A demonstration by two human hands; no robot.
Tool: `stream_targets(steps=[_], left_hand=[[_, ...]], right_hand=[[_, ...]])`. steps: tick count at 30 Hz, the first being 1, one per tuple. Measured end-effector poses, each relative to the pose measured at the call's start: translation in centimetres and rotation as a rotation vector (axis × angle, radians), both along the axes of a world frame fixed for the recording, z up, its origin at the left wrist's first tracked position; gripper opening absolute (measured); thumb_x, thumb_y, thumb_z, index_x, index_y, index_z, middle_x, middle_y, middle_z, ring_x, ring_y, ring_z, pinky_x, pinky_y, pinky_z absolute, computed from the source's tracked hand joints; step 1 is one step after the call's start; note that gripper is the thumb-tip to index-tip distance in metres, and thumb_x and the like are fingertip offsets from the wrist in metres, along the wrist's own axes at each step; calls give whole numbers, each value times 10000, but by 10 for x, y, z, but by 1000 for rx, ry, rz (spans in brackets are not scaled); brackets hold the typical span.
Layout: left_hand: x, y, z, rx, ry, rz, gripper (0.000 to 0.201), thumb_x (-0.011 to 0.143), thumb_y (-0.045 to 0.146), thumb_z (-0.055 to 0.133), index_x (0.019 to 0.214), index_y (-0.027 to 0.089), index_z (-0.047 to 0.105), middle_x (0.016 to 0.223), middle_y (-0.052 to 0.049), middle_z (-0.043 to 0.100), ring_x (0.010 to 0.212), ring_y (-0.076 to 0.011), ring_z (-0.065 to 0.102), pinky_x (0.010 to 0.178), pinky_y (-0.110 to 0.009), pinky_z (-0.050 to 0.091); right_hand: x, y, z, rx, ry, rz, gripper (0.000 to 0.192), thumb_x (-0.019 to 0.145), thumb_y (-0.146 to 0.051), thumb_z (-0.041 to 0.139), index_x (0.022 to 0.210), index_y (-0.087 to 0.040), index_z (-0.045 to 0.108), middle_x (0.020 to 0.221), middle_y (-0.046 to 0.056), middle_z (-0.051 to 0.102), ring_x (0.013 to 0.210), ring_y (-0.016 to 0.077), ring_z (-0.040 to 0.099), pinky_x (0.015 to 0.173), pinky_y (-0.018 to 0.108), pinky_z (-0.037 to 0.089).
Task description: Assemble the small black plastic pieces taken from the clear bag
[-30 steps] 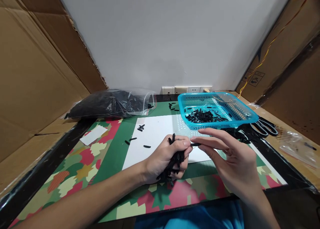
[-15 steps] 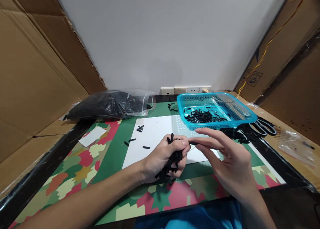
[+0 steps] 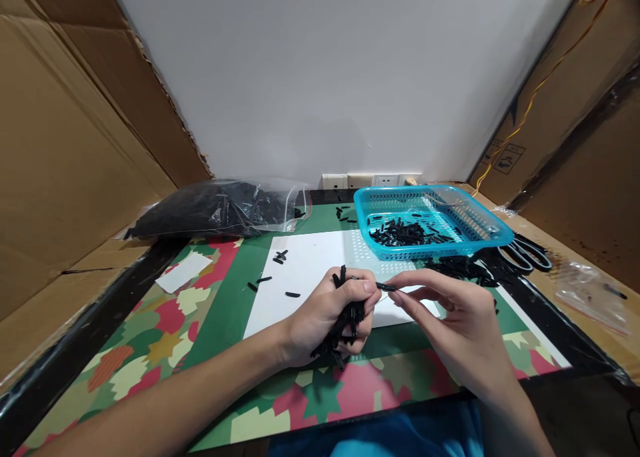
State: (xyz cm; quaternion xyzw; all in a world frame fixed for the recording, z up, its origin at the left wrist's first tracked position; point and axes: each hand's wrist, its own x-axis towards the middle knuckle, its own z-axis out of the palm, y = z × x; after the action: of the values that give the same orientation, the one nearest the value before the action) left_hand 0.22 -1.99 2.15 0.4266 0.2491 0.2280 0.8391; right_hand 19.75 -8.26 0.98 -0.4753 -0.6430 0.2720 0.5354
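Observation:
My left hand (image 3: 345,304) is closed around a bunch of small black strips (image 3: 345,324), several of which poke out above and below the fingers. From its thumb and forefinger one black strip (image 3: 385,286) juts to the right. The fingertips of my right hand (image 3: 450,310) are pinched at the far end of that strip. A thin pale line, perhaps a stick, shows just below the fingertips; what it is I cannot make out. Beneath both hands lies a white sheet (image 3: 320,260) with a few loose black strips (image 3: 281,256) on it.
A blue plastic basket (image 3: 425,249) with many black strips stands at the back right. Black pieces (image 3: 460,269) and scissors (image 3: 525,254) lie beside it. At the back left rests a zip bag (image 3: 220,207) full of black pieces. Cardboard (image 3: 70,110) walls both sides.
My right hand's raised forefinger has come down, so its fingertips now pinch the strip's end. The left hand has hardly moved.

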Motion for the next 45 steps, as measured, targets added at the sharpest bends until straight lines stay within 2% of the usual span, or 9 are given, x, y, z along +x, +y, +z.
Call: stream_targets(steps=[5, 14, 18, 28, 35, 45], left_hand=[[-1, -1, 1, -4, -22, -8, 347, 920, 394, 708, 704, 180, 540, 475, 66, 442, 377, -38, 272, 361, -130, 285], [0, -1, 1, -23, -36, -9, 376, 927, 398, 716, 688, 175, 531, 469, 82, 383, 380, -29, 259, 368, -120, 284], [1, -2, 2, -34, -15, -13, 372, 914, 405, 709, 681, 181, 525, 452, 78, 387, 370, -36, 266, 359, -126, 290], [2, 0, 0, -45, -7, -14, 352, 899, 416, 708, 696, 180, 544, 452, 67, 442, 357, -35, 261, 346, -123, 283], [2, 1, 1, -38, 2, 3, 351, 919, 413, 675, 695, 185, 531, 455, 70, 434, 353, -39, 261, 340, -127, 284], [1, 1, -1, -43, 6, -7, 339, 929, 405, 658, 706, 190, 520, 459, 73, 421, 356, -40, 248, 340, -124, 271]], right_hand=[[-2, -1, -1, -6, 10, -23, 80, 978, -265, 743, 1032, -275, 801, 1008, 17, 829, 849, 186, 795, 677, 223, 649], [-2, -1, -1, 89, -21, -34, 88, 977, -200, 727, 990, -252, 797, 952, 18, 834, 839, 196, 793, 756, 270, 649], [-2, 0, -2, 72, -26, -70, 76, 958, -207, 753, 943, -251, 814, 900, 10, 839, 790, 195, 793, 713, 263, 639], [0, 1, -2, 34, 14, -54, 78, 957, -217, 759, 940, -252, 827, 889, 8, 844, 772, 194, 799, 707, 260, 646], [0, 2, -3, 26, 28, -53, 72, 956, -222, 762, 941, -256, 824, 883, -5, 841, 765, 175, 798, 705, 237, 641], [-1, 3, 0, 18, 3, -59, 101, 962, -261, 746, 907, -237, 828, 838, 18, 834, 711, 196, 789, 665, 270, 640]])
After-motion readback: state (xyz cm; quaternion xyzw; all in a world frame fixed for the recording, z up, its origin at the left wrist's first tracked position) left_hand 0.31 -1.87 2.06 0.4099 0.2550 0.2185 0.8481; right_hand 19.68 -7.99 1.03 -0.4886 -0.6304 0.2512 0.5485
